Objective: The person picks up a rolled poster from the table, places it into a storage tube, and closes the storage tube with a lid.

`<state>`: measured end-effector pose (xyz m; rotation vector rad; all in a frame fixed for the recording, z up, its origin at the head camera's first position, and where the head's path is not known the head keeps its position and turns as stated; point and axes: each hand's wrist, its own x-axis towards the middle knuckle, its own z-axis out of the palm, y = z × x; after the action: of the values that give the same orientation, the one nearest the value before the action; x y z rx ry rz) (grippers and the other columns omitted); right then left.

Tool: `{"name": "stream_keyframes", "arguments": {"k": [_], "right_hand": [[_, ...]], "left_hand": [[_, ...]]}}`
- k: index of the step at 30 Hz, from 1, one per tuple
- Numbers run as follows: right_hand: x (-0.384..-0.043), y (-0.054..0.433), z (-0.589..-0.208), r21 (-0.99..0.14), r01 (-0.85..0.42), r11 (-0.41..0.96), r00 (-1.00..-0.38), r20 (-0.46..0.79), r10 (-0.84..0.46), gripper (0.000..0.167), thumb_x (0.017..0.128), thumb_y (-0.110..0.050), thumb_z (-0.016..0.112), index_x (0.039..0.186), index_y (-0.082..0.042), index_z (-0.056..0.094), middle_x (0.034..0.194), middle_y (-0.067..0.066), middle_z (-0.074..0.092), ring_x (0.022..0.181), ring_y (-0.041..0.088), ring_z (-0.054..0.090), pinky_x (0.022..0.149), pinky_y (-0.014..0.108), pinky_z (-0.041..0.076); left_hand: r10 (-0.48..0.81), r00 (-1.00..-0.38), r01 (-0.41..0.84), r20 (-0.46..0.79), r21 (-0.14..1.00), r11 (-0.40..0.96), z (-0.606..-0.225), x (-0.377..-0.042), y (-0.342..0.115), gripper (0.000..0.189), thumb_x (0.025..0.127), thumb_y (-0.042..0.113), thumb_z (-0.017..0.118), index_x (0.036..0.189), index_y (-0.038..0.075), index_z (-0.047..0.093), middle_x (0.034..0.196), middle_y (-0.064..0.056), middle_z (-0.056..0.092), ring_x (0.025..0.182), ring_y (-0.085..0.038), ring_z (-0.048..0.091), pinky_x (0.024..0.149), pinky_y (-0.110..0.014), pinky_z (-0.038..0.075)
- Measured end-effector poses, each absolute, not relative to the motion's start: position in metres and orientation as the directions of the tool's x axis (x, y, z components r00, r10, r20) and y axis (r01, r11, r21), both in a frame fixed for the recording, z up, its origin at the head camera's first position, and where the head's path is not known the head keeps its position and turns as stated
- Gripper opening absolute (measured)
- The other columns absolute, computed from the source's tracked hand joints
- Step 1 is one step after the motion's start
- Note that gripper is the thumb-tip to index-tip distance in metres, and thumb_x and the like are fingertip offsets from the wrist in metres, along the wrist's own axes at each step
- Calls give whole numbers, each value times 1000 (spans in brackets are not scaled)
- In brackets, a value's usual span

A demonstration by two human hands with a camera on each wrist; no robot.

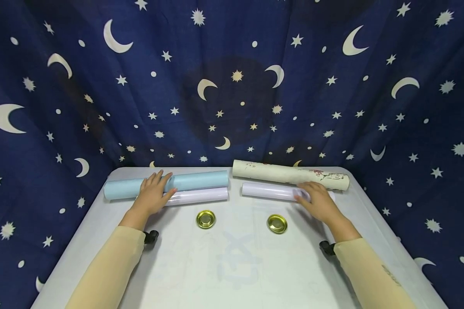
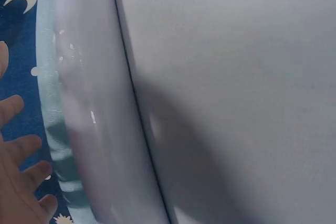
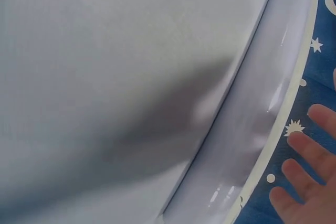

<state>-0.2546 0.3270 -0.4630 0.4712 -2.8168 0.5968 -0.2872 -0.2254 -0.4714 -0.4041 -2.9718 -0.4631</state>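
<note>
On the left of the head view, my left hand (image 1: 153,194) is spread over a light blue roll (image 1: 197,180) and a glossy pale lavender roll (image 1: 205,195) in front of it. Its fingers (image 2: 25,148) look straight and apart in the left wrist view. Over on the right, my right hand (image 1: 318,201) lies above a second glossy lavender roll (image 1: 268,191). Behind that is a cream roll (image 1: 270,171) with a red blossom print. The right fingers (image 3: 310,150) are extended too. Whether either hand touches a roll, I cannot tell.
Two small round gold dishes, one left (image 1: 206,219) and one right (image 1: 277,224), sit on the white table (image 1: 232,266) nearer to me than the rolls. A dark blue curtain (image 1: 232,86) with moons and stars hangs behind the table and along both sides.
</note>
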Motion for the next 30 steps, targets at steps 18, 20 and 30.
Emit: {"name": "stream_keyframes", "arguments": {"k": [18,20,30], "right_hand": [[-270,324,-476,-416,-352,838,-932,233,-276,47,97,-30,67,134,-2,60,138,25,53,133,46,38,112,63,27],[-271,323,-477,-426,-350,835,-934,225,-277,47,97,-30,67,134,-3,60,139,25,52,133,45,38,112,63,27],[-274,320,-482,-423,-365,829,-928,241,-285,45,95,-27,70,132,-4,62,137,23,55,131,44,41,111,61,29]], "left_hand": [[227,-971,240,79,299,924,-468,-308,-230,68,104,50,44,158,12,29,162,-24,21,148,-49,13,117,-66,2],[238,-968,251,80,299,921,-468,-311,-231,66,104,48,45,158,12,30,162,-23,22,148,-48,15,117,-65,2],[346,-933,360,100,301,883,-466,-318,-234,60,103,46,50,154,16,40,158,-20,34,146,-44,25,119,-62,8]]}}
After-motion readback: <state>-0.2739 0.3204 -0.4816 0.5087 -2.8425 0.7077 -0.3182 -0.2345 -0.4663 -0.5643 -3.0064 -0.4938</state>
